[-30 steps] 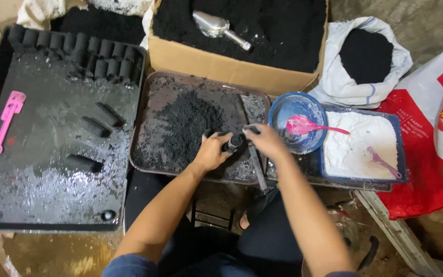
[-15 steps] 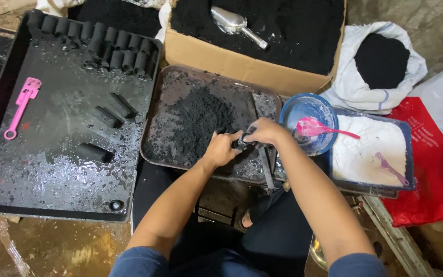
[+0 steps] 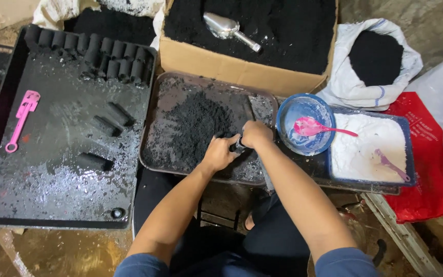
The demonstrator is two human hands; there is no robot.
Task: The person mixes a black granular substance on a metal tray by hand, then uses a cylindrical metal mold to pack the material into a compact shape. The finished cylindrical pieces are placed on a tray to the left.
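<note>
Both hands have barely shifted since half a second ago; the camera tilted a little, so the big black tray now sits further left in view. Left hand point(image 3: 220, 153) and right hand point(image 3: 256, 134) meet over the metal tray point(image 3: 152, 159), at the near right edge of its black powder pile point(image 3: 193, 128). Right fingers are curled closed around a small dark mould point(image 3: 239, 146); left fingers are bent against its other end, grip unclear.

Hard to make out:
- mould is mostly covered by both hands, shape not readable
- cardboard box point(image 3: 232, 69) of black powder is cut off at the top edge; metal scoop point(image 3: 229, 28) lies in it
- white sack point(image 3: 380, 72) of black powder, open top; red bag point(image 3: 442, 149) runs off the right edge
- red item at far left edge, only a sliver visible

Surface:
- black tray point(image 3: 6, 205) at left is wet and smeared, with a row of black cylinders point(image 3: 93, 54) along its far edge, three loose ones mid-tray, and a pink tool point(image 3: 21, 120) near its left edge
- blue bowl point(image 3: 304, 123) with a pink spoon point(image 3: 316, 127) sits just right of the metal tray, touching a tub of white powder point(image 3: 370, 141) holding a purple spoon point(image 3: 391, 165)
- floor is rough, dirty concrete; person's dark trousers below
</note>
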